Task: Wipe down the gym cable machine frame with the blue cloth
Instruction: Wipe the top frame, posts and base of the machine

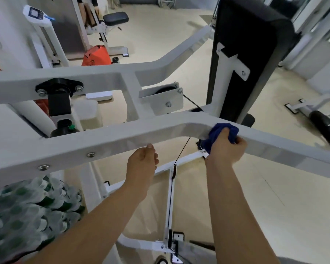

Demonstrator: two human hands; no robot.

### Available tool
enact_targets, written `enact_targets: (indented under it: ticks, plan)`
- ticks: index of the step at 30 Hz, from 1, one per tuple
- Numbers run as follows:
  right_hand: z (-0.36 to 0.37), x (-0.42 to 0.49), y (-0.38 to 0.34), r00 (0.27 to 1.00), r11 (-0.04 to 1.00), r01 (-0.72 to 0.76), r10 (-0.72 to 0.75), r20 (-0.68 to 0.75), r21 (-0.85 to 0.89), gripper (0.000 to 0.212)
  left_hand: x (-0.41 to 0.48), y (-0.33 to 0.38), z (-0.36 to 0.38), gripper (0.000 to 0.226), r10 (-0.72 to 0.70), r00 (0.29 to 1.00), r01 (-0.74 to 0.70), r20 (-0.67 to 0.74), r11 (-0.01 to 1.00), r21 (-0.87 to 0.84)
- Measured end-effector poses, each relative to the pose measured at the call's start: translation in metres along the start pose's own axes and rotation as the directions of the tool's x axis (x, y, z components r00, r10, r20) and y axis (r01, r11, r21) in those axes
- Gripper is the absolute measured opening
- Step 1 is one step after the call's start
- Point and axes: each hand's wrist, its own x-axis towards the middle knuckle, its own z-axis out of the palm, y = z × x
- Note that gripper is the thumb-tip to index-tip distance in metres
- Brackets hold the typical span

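The white cable machine frame (pixel 107 138) runs across the view as two bent beams joined by a cross piece. My right hand (pixel 227 147) grips the bunched blue cloth (pixel 217 133) and presses it against the near beam just right of its bend. My left hand (pixel 142 162) is below the same beam's lower edge, its fingers curled and its thumb tip touching the edge; it holds nothing. A black cable (pixel 182 149) drops from under the beam between my two hands.
A pulley housing (pixel 162 100) hangs between the beams. A black padded upright (pixel 248 54) stands behind the cloth. Packs of water bottles (pixel 27 212) sit at the lower left, a dark bottle (pixel 65 127) behind the beam, other gym machines around.
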Motion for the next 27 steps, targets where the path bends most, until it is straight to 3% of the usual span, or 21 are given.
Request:
enact_targets:
  ticks: [2, 4, 7, 12, 16, 20, 24, 27]
  plan:
    - [-0.005, 0.001, 0.007, 0.999, 0.997, 0.04, -0.041, -0.009, -0.059, 0.023, -0.002, 0.001, 0.009, 0.035, -0.01, 1.0, 0.01, 0.012, 1.0, -0.007]
    - [0.003, -0.013, 0.016, 0.996, 0.998, 0.039, -0.035, 0.08, -0.049, 0.029, -0.003, 0.001, 0.013, 0.036, -0.005, 1.0, 0.004, 0.016, 1.0, 0.02]
    - [0.026, -0.041, 0.028, 0.978, 0.992, 0.056, -0.032, 0.205, -0.112, 0.02, -0.002, 0.003, 0.013, 0.032, 0.005, 1.0, -0.005, 0.005, 0.999, 0.052]
    - [0.026, -0.049, 0.032, 0.96, 0.991, 0.085, -0.053, 0.275, -0.106, 0.016, 0.002, 0.003, 0.008, 0.029, 0.058, 0.998, -0.06, 0.016, 0.988, 0.141]
    - [-0.007, -0.007, 0.03, 0.994, 0.998, 0.021, -0.015, 0.112, -0.055, 0.022, 0.004, -0.001, 0.018, 0.024, 0.048, 0.994, -0.069, 0.097, 0.972, 0.227]
    - [-0.009, -0.008, 0.029, 0.987, 0.998, 0.046, -0.039, 0.156, -0.038, 0.024, 0.007, 0.011, 0.026, 0.019, 0.131, 0.956, -0.238, 0.264, 0.869, 0.433]
    - [0.02, -0.035, 0.03, 0.972, 0.992, 0.058, -0.03, 0.234, -0.115, 0.021, 0.02, 0.061, 0.027, 0.019, 0.208, 0.843, -0.491, 0.495, 0.674, 0.553]
    - [0.031, -0.048, 0.045, 0.984, 0.995, 0.033, -0.015, 0.177, -0.097, 0.018, 0.034, 0.101, 0.028, 0.013, 0.17, 0.778, -0.524, 0.605, 0.708, 0.474]
